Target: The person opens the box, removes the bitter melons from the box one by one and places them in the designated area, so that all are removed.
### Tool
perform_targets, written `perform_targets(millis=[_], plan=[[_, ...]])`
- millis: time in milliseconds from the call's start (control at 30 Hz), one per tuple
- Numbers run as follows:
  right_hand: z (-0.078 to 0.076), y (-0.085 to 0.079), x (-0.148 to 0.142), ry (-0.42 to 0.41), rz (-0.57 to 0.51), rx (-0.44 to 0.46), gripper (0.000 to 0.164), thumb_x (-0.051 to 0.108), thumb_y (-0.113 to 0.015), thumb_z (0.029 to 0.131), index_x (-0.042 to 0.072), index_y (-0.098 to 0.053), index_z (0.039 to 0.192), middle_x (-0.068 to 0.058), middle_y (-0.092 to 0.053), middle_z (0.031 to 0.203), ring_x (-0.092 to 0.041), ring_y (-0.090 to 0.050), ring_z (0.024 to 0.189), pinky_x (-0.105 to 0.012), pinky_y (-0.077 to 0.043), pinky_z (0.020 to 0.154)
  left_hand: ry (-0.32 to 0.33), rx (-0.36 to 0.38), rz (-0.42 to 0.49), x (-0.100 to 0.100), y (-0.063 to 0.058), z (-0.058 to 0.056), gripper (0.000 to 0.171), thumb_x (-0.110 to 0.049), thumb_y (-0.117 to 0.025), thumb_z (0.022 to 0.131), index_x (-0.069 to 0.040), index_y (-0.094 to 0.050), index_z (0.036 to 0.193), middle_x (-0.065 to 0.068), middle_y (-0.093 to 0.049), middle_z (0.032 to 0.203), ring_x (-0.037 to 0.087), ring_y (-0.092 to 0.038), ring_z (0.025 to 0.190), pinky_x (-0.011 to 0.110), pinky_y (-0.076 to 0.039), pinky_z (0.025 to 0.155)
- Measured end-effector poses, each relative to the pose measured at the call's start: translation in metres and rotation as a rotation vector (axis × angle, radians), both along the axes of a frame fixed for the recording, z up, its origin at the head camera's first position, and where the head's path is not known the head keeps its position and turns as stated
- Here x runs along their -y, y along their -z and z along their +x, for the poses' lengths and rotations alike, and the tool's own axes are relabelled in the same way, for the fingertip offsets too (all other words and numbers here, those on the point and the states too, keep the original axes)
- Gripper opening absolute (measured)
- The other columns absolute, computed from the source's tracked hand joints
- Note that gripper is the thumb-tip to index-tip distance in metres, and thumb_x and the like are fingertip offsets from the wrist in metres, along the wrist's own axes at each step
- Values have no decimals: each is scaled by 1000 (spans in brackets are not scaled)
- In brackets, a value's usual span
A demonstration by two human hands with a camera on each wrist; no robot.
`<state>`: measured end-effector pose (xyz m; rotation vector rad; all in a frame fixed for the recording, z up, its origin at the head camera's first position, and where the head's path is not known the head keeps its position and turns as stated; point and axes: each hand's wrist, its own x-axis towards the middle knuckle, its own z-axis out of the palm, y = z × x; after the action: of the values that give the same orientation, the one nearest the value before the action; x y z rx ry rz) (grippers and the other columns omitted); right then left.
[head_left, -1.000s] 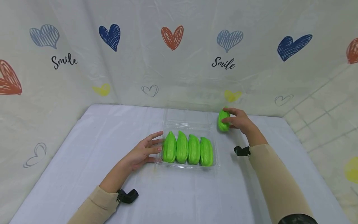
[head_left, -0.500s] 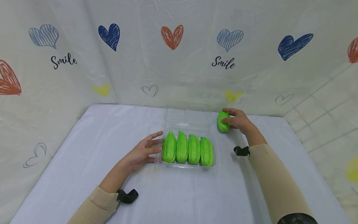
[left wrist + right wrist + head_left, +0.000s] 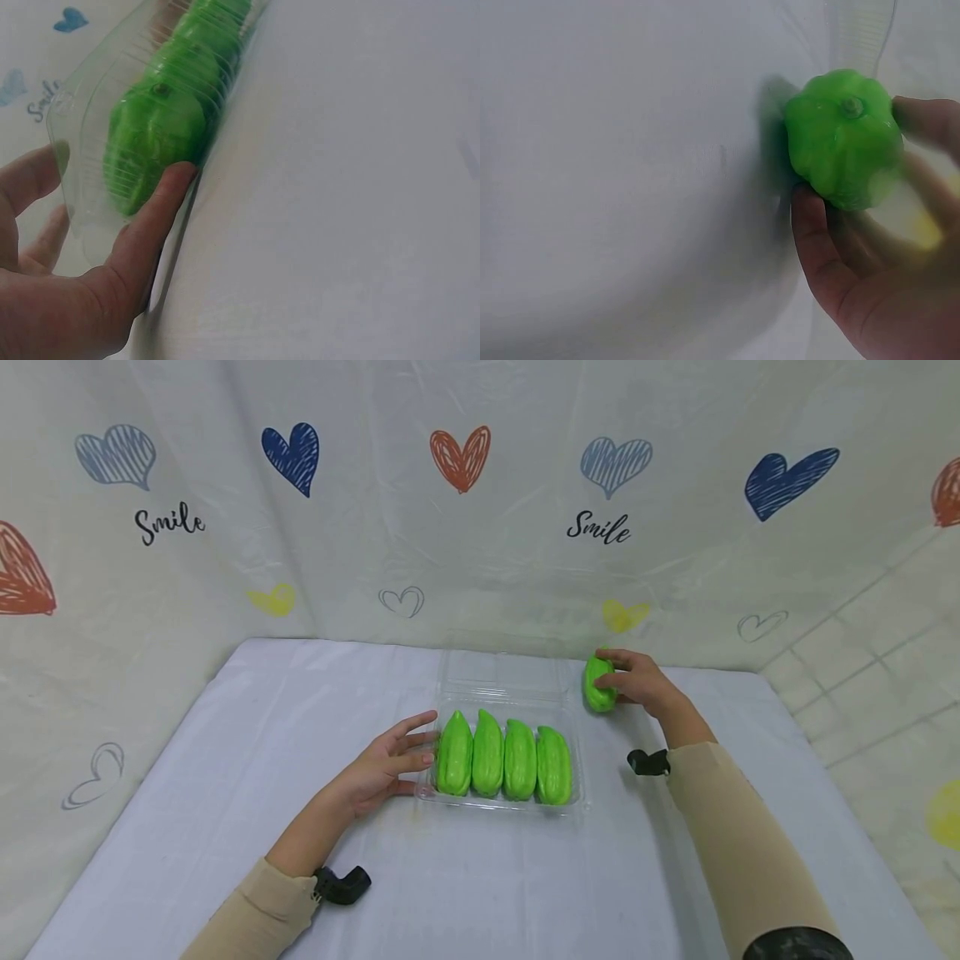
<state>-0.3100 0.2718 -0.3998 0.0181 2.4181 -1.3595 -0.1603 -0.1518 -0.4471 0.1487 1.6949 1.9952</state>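
Observation:
In the head view my right hand holds a bright green ridged gourd at the back right of the table, thumb on one side and fingers on the other. The right wrist view shows the gourd's stem end toward the camera, its shadow beside it. My left hand rests against the left side of a clear plastic clamshell box, fingers spread. In the left wrist view the thumb lies along the box's lower wall. Several matching gourds lie side by side inside.
The box's clear lid stands folded back behind it, reaching toward the rear table edge. A white cloth covers the table. Close behind hangs a pale curtain printed with hearts and "Smile".

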Motion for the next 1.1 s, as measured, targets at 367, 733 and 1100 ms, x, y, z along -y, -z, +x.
perform_targets(millis=[367,733,1100], plan=[[4,-5,2,0,-5,10,66,13,-63,97,14,-34,156,-21,-19,164,-35,-35,141,-53,-41,109,3,-3,-3,0,-1,0,72,-11,-62,98,-24,-25,159,14,-26,161,40,-37,142,46,-56,90],[9,-12,2,-28,34,-33,67,15,-63,97,9,-31,156,-21,-19,164,-38,-28,147,-54,-39,111,-3,6,-8,0,-1,0,71,-9,-61,99,-24,-25,159,14,-27,161,40,-37,142,46,-56,90],[22,-30,2,-48,59,-101,69,18,-64,97,9,-30,157,-21,-15,164,-44,-22,148,-56,-35,113,-1,4,-6,1,0,0,71,-10,-62,98,-26,-26,158,14,-27,161,40,-38,142,48,-55,91]])
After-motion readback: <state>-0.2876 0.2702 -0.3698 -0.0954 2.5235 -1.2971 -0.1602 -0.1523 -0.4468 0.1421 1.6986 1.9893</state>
